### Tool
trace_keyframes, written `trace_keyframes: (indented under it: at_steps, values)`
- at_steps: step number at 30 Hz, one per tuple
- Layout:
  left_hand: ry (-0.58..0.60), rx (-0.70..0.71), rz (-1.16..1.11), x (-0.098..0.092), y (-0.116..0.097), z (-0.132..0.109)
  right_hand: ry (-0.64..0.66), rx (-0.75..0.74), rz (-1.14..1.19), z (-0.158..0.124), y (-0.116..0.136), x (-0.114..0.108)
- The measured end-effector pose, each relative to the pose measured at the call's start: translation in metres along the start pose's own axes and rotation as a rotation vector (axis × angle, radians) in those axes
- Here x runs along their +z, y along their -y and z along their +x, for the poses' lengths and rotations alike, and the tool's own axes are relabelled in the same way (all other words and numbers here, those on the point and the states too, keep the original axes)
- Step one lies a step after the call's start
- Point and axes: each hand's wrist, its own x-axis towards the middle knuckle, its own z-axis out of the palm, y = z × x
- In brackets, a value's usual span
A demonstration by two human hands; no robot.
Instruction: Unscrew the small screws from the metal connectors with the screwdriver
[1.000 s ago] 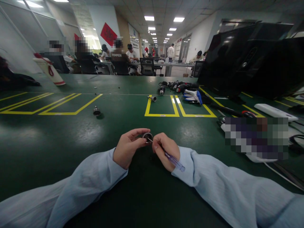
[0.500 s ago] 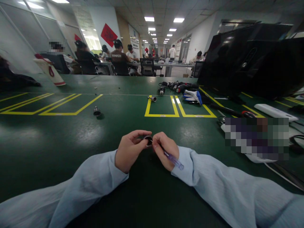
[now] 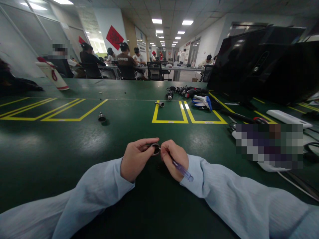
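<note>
Pinched between the thumb and fingers of my left hand (image 3: 134, 160) is a hollow, round metal part (image 3: 156, 150), its open end turned toward my right. My right hand (image 3: 175, 156) is closed around a small screwdriver (image 3: 183, 172) with a see-through purple handle. Its thin metal tip reaches the rim of the round part; whether it touches inside, I cannot tell. Beyond my left hand, a metal fitting (image 3: 101, 117) stands on the green table (image 3: 129, 212). A similar metal piece (image 3: 160, 104) lies on its side at a yellow-taped square.
Past my right hand lie a blue and white glove (image 3: 202, 102), a tangle of dark cables (image 3: 180, 89) and a chuck-like part (image 3: 169, 95). On the right stand a black monitor (image 3: 234, 66) and a white power strip (image 3: 287, 118). Several people sit at far desks.
My right hand has drawn back very slightly to the right, and a bit more of the screwdriver's metal tip shows. My left hand keeps its grip on the round part.
</note>
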Motion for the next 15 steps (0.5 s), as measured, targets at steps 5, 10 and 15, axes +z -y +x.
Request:
trace_keyframes:
  at_steps: [5, 10, 15]
  values:
    - [-0.006, -0.014, 0.027, -0.0006, 0.0001, 0.0007, 0.025, 0.029, -0.007, -0.0001, -0.0004, 0.0009]
    - [0.008, 0.007, 0.036, -0.0013, 0.0016, 0.0021, 0.008, 0.032, 0.027, -0.0006, 0.0007, 0.0034]
    - [0.047, 0.006, 0.020, -0.0031, 0.0039, 0.0048, -0.025, 0.095, 0.153, -0.0016, 0.0014, 0.0021]
